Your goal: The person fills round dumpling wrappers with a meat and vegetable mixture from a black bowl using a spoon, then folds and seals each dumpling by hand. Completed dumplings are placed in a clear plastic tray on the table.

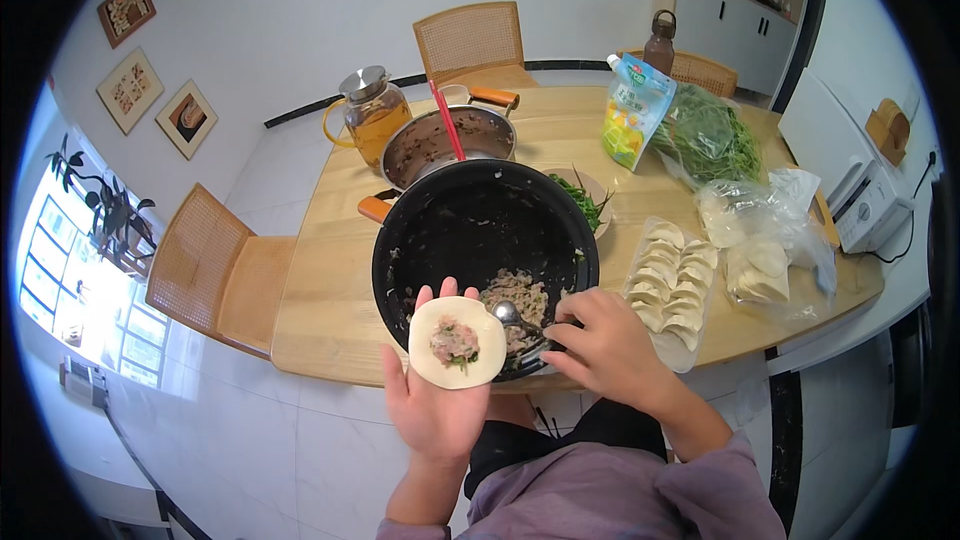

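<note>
My left hand (442, 412) is palm up, carrying a round dumpling wrapper (420, 358) across the palm and fingers. A mound of minced meat filling with green bits (454, 343) sits in the middle of the flat wrapper. My right hand (611, 349) holds a metal spoon (507, 313) by its handle, which is partly hidden by the fingers. The spoon's bowl lies at more minced filling (517, 289) in a black pot (472, 217). Folded dumplings (664, 270) stand in two rows on a clear tray to the right.
Behind the black pot are a steel pot (480, 124) with red chopsticks (448, 120) and a glass pitcher (379, 116). Chopped greens (581, 202) lie on a plate. Rightward are a pouch (636, 111), bagged greens (705, 139), stacked wrappers (759, 274) and a white appliance (874, 202).
</note>
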Demonstrator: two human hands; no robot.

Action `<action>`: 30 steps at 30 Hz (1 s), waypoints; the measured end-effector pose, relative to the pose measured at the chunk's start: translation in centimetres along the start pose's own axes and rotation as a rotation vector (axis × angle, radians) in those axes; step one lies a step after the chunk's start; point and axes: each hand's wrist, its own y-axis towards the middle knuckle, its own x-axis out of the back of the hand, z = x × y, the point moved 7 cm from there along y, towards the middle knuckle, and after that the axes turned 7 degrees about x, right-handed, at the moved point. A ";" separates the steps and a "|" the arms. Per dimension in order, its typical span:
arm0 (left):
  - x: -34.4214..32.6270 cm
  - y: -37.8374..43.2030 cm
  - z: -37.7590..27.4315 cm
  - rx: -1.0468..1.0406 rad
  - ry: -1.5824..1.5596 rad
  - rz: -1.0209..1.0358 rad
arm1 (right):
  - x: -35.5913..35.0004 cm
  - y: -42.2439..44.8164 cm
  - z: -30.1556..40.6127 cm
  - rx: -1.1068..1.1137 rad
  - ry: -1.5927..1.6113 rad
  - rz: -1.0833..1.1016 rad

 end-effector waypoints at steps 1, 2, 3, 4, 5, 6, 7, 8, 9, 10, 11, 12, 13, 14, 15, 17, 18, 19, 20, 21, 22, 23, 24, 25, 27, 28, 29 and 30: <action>-0.1 0.0 0.2 -0.007 -0.029 0.005 | 0.7 0.0 0.4 0.014 0.004 -0.054; -0.3 -0.1 0.4 -0.014 -0.057 0.010 | 1.1 0.1 1.1 0.033 0.042 -0.089; -0.4 -0.2 0.7 -0.020 -0.089 0.014 | 1.2 0.1 2.0 0.049 0.080 -0.121; -0.5 -0.3 1.1 -0.018 -0.118 0.027 | 1.3 0.1 2.8 0.065 0.117 -0.153; -0.6 -0.3 1.7 -0.010 -0.142 0.040 | 0.9 0.3 3.5 0.089 0.127 -0.140; -0.7 -0.2 2.2 -0.003 -0.167 0.053 | 0.5 0.5 4.1 0.114 0.138 -0.126; -0.8 -0.2 2.5 -0.020 -0.066 0.079 | 0.1 0.8 4.7 0.138 0.149 -0.113; -0.6 -0.3 2.7 -0.041 0.032 0.104 | 0.0 1.4 5.0 0.158 0.120 -0.115; -0.7 -0.5 2.8 -0.066 0.133 0.130 | 0.0 1.7 5.3 0.174 0.088 -0.128; -0.6 -0.6 2.8 -0.085 0.153 0.100 | 0.0 2.0 5.5 0.190 0.057 -0.141; -0.6 -0.8 2.8 -0.092 0.126 0.104 | 0.0 2.1 5.7 0.206 0.026 -0.154; -0.6 -0.9 2.7 -0.099 0.101 0.109 | -0.1 2.0 5.9 0.231 -0.026 -0.155; -0.7 -0.9 2.6 -0.107 0.075 0.114 | -0.1 1.9 5.9 0.256 -0.079 -0.155; -0.7 -1.0 2.6 -0.087 0.081 0.107 | -0.2 1.7 6.0 0.281 -0.131 -0.156; -0.7 -1.0 2.5 -0.066 0.086 0.101 | -0.1 1.5 5.9 0.277 -0.112 -0.184; -0.5 -0.9 2.5 -0.004 0.108 0.077 | 0.2 1.2 5.7 0.267 -0.074 -0.239; -0.3 -0.8 2.7 0.040 0.120 0.060 | 0.4 1.2 5.5 0.240 -0.064 -0.254; -0.1 -0.8 3.0 0.085 0.132 0.044 | 0.5 1.3 5.3 0.212 -0.055 -0.270; -0.1 -0.8 3.1 0.082 0.142 0.040 | 0.7 1.4 5.0 0.184 -0.046 -0.286; -0.1 -0.9 3.2 0.082 0.154 0.035 | 0.9 1.7 4.7 0.150 -0.042 -0.289; -0.1 -1.0 3.3 0.082 0.167 0.031 | 1.1 2.1 4.3 0.117 -0.037 -0.292; -0.2 -1.1 3.5 0.091 0.167 0.041 | 1.4 2.4 3.9 0.083 -0.033 -0.295; -0.3 -1.2 3.5 0.096 0.170 0.051 | 1.6 2.8 3.7 0.054 -0.011 -0.300; -0.3 -1.4 3.5 0.101 0.173 0.060 | 1.6 3.1 3.4 0.037 -0.007 -0.293; -0.3 -1.5 3.6 0.123 0.195 0.069 | 1.6 3.4 3.0 0.003 0.002 -0.279; -0.3 -1.5 3.7 0.133 0.206 0.074 | 1.6 3.4 2.9 -0.001 0.007 -0.272; -0.3 -1.5 3.8 0.145 0.001 0.104 | 1.5 3.4 2.9 -0.004 0.012 -0.265; -0.3 -1.6 4.0 0.156 -0.203 0.133 | 1.3 3.3 2.8 -0.008 0.019 -0.258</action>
